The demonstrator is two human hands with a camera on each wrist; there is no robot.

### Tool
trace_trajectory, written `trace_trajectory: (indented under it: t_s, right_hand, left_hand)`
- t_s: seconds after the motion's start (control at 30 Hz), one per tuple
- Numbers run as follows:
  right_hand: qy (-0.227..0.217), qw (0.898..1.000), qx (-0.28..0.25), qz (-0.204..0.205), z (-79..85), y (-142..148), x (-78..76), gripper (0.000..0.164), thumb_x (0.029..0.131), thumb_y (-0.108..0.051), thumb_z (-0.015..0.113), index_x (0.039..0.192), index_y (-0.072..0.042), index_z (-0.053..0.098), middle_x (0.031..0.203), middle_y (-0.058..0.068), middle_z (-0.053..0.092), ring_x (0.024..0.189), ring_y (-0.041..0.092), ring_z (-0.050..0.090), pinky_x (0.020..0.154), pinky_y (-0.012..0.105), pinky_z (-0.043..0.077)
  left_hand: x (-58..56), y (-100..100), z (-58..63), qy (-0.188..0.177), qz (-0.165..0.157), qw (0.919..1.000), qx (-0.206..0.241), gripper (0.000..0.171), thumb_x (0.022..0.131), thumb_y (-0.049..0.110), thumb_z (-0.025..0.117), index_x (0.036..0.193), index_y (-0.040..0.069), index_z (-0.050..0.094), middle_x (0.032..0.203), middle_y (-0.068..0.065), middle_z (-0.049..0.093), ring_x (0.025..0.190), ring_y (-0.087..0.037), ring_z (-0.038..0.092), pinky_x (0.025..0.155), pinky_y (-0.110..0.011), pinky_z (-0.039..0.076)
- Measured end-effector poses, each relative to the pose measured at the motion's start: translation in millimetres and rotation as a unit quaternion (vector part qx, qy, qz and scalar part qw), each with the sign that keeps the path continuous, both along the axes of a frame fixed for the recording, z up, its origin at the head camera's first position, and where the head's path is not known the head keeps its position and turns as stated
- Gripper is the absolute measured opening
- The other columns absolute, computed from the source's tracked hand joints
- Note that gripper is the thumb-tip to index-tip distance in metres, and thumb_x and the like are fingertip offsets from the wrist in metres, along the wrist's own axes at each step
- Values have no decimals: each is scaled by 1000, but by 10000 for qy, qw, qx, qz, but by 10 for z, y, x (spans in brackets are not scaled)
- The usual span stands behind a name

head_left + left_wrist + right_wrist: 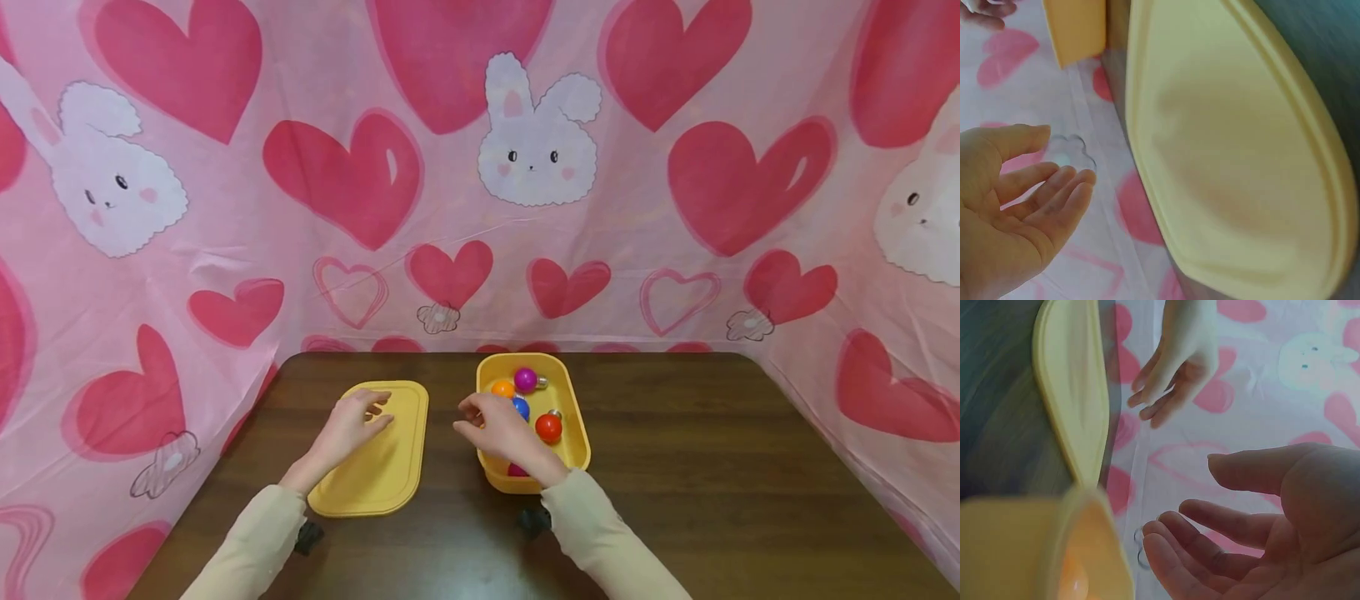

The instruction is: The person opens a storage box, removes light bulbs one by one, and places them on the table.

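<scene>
My left hand (354, 425) hovers above a yellow lid (375, 475) that lies flat on the table; its fingers are loosely bent and hold nothing. Over the left side of a yellow box (581, 446) is my right hand (498, 425), also with nothing between thumb and fingers, as the right wrist view shows. Inside the box lie a purple bulb (526, 380), an orange bulb (502, 389), a blue bulb (521, 407) and a red bulb (549, 428). A magenta piece (517, 470) shows near the front wall, partly hidden by the right wrist.
The dark wooden table (690, 467) extends to both sides of the box and lid. Behind it hangs a pink cloth (517, 275) with hearts and rabbits, which also runs along the left and right sides. Dark wrist straps show below both wrists.
</scene>
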State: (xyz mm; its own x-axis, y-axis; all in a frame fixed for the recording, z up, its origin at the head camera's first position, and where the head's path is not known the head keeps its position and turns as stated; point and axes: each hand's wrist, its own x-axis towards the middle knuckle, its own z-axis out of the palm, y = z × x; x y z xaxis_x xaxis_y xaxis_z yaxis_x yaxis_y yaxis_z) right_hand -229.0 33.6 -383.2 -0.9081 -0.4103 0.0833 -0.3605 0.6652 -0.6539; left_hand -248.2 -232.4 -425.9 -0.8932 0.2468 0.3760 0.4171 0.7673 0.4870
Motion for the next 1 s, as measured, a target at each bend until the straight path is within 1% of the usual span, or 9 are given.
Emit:
trace_trajectory:
  t_s: [0.13,0.23,0.37,0.43,0.53,0.7,0.8,0.93,1.0]
  right_hand:
    - [254,9997,5,47,-55,171,-39,30,91,-19,70,113,1,67,102,13,69,92,24,64,89,42,58]
    - [455,9989,57,77,-109,280,-48,27,89,-16,71,108,3,68,99,14,69,90,26,64,86,42,58]
    - [467,9988,167,22,-167,420,-37,24,89,-15,72,106,2,69,99,14,70,87,23,62,85,41,57]
    - [333,9992,205,-31,-183,485,-27,25,89,-15,72,108,0,69,101,14,71,87,22,62,87,41,57]
    - [108,9995,288,-34,-204,575,-18,24,90,-16,71,109,0,69,103,14,70,90,23,61,89,43,57]
    - [54,9990,419,134,-227,715,-10,24,89,-14,71,107,2,68,104,17,67,93,29,60,89,44,56]
    - [43,9983,532,217,-238,774,-12,25,88,-12,72,108,2,68,105,16,67,93,30,59,86,41,55]
    - [-49,9972,676,305,-251,833,-16,26,87,-10,73,111,-1,68,105,16,67,92,28,57,83,35,53]
    - [-47,9964,730,418,-256,860,-18,26,87,-10,73,111,-1,68,105,15,67,93,28,57,84,35,52]
  left_hand:
    - [26,179,0,169,-140,9998,-15,35,83,3,76,115,-8,68,110,-24,71,93,-34,71,80,-46,61]
    - [59,300,10,290,-245,9993,-31,35,83,4,77,115,-6,68,110,-21,71,97,-32,70,82,-43,61]
    - [118,449,26,309,-441,9985,-65,36,84,7,76,117,-6,68,107,-19,71,95,-31,70,81,-42,61]
    - [147,517,32,228,-491,9985,-120,38,85,10,76,119,-4,68,108,-17,71,95,-31,69,82,-42,61]
    - [180,609,39,64,-523,9984,-197,41,87,14,76,123,-1,67,111,-16,70,98,-30,68,88,-44,59]
    - [221,735,31,-29,-719,9970,-283,48,88,23,75,130,2,64,121,-13,69,108,-28,67,97,-44,56]
    - [254,787,20,-194,-820,9958,-360,56,90,33,73,135,4,60,129,-12,65,115,-28,65,100,-44,55]
    - [288,849,5,-502,-907,9933,-505,65,91,42,69,143,6,53,143,-12,57,130,-31,57,107,-49,49]
    - [298,877,-8,-547,-963,9919,-623,68,92,44,67,146,7,49,149,-12,51,136,-32,52,111,-50,45]
